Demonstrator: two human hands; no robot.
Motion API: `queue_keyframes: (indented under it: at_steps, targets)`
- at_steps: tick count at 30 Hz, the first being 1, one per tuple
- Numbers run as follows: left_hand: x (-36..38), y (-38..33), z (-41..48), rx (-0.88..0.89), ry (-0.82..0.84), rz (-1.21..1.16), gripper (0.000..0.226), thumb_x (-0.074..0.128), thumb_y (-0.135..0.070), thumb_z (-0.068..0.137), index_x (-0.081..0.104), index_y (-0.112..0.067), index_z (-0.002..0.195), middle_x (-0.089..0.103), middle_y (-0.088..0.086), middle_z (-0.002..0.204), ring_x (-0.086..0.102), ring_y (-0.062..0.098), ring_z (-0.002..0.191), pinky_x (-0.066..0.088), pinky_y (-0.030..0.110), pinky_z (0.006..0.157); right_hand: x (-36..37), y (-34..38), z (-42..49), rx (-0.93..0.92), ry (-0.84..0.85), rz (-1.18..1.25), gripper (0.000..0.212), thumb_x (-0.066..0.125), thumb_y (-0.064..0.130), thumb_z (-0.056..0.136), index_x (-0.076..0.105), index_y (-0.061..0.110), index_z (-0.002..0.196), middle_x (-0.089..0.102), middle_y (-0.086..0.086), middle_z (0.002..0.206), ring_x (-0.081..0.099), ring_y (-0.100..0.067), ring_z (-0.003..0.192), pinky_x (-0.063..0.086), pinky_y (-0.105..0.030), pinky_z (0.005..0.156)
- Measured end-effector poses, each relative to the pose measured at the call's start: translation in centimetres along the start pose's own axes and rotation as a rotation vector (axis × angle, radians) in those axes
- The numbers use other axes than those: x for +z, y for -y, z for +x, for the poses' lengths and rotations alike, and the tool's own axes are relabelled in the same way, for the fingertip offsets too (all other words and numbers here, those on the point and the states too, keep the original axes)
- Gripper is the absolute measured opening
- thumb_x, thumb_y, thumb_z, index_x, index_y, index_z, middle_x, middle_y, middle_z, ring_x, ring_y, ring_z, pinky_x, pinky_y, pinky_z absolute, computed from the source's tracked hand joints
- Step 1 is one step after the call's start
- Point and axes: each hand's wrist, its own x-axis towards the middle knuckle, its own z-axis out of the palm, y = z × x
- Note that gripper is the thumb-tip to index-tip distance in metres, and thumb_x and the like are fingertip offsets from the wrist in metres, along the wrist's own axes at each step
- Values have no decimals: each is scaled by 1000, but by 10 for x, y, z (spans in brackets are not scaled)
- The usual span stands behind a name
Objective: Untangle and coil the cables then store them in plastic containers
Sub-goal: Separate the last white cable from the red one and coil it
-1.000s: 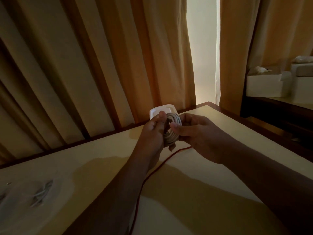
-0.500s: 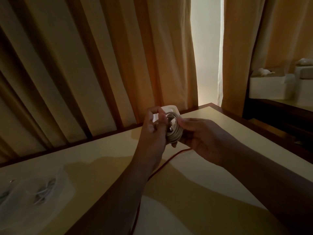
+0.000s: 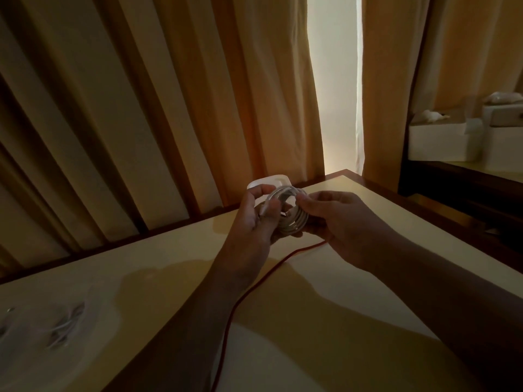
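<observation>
**Entry: coiled white cable** (image 3: 290, 219). It is held in the air above the tabletop (image 3: 147, 281), close to the far edge.

- **Left grip** (image 3: 254, 222): the fingers are curled round the coil's left side and clamped on it.
- **Right grip** (image 3: 339, 222): thumb and fingers are pinched on the coil's right side, likewise clamped.
- **Just behind the coil:** a white rounded object (image 3: 268, 183) is partly hidden by the left grip. Its kind cannot be told.
- **Below the coil:** a red cable (image 3: 254, 290) is laid on the tabletop. It runs from beneath the right grip toward the viewer, between the forearms.
- **Beyond the coil:** the tabletop's dark wooden rim (image 3: 113, 241) is met, with curtains (image 3: 169, 108) hung close behind it. A lit gap (image 3: 334, 80) is seen between them, above and right of the coil.
- **Right of the coil:** bare tabletop is left as far as its corner. Past that stands dark furniture (image 3: 452, 182) carrying white boxes (image 3: 441, 142).
- **Far left of the coil, nearer the viewer:** a clear plastic container (image 3: 25, 343) is seen, blurred, with pale cables (image 3: 66, 326) showing through it.
</observation>
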Motion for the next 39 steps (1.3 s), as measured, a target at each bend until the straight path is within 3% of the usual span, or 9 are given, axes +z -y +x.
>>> queue_keyframes:
  at_steps: [9, 12, 17, 20, 24, 27, 30, 36, 39]
  targets:
    - [5, 12, 4, 6, -39, 65, 26, 40, -37, 109, 52, -46, 130, 57, -4, 140, 58, 17, 131, 56, 43, 103, 6, -4, -3, 76, 111, 135, 28, 51, 15, 103, 64, 2, 123, 69, -19, 120, 67, -33, 111, 62, -32, 77]
    - [4, 12, 6, 55, -48, 192, 26, 39, -43, 107, 52, -51, 128, 59, -10, 137, 57, 10, 131, 54, 37, 104, 6, -3, -3, 72, 136, 112, 29, 51, 12, 102, 64, 1, 126, 71, -19, 117, 66, -34, 115, 60, -34, 89]
    - [4, 14, 10, 72, -78, 326, 27, 37, -31, 111, 48, -32, 136, 62, -12, 119, 65, -7, 97, 55, 14, 70, 9, -3, 1, -64, 107, -92, 73, 81, 2, 74, 43, 28, 131, 72, -12, 112, 73, -30, 100, 62, -33, 81]
    - [3, 16, 12, 37, -78, 320, 34, 43, -21, 110, 49, -23, 142, 65, 5, 126, 68, 10, 95, 54, 18, 64, 11, -7, 0, -231, 55, -378, 42, 76, 10, 86, 55, 31, 116, 77, -5, 104, 75, -23, 93, 61, -43, 88]
    - [3, 13, 9, 56, -57, 367, 33, 44, -20, 109, 47, -34, 139, 65, -8, 122, 66, 9, 105, 56, 20, 72, 9, -15, 1, -486, -114, -736, 25, 72, 28, 91, 70, 31, 116, 73, 9, 114, 70, 0, 93, 54, -8, 75]
    - [3, 12, 7, 93, -60, 493, 31, 40, -25, 110, 42, -43, 135, 59, -23, 108, 65, 1, 96, 52, 13, 71, 8, -13, 0, -636, -198, -824, 22, 71, 27, 91, 71, 26, 112, 61, 15, 123, 57, 9, 100, 46, 1, 72]
    - [4, 11, 4, 113, -66, 591, 38, 40, -11, 108, 46, -24, 143, 56, -15, 101, 59, 8, 82, 46, 20, 72, 2, -3, 0, -692, -307, -799, 13, 68, 23, 93, 69, 24, 106, 64, 14, 115, 64, 2, 97, 58, -16, 80]
    - [8, 7, 1, 91, -70, 551, 29, 42, -26, 110, 46, -35, 137, 58, -14, 119, 64, 7, 92, 55, 16, 69, -5, 11, 3, -266, -319, -10, 13, 56, 15, 101, 67, 7, 104, 74, -9, 91, 77, -20, 83, 63, -44, 84]
    - [13, 4, -7, 161, -34, 525, 29, 40, -25, 110, 45, -43, 132, 57, -17, 125, 64, 9, 110, 59, 23, 90, -14, 9, 9, -249, -342, -221, 15, 60, 16, 99, 68, 6, 108, 73, -10, 90, 77, -18, 79, 64, -42, 81]
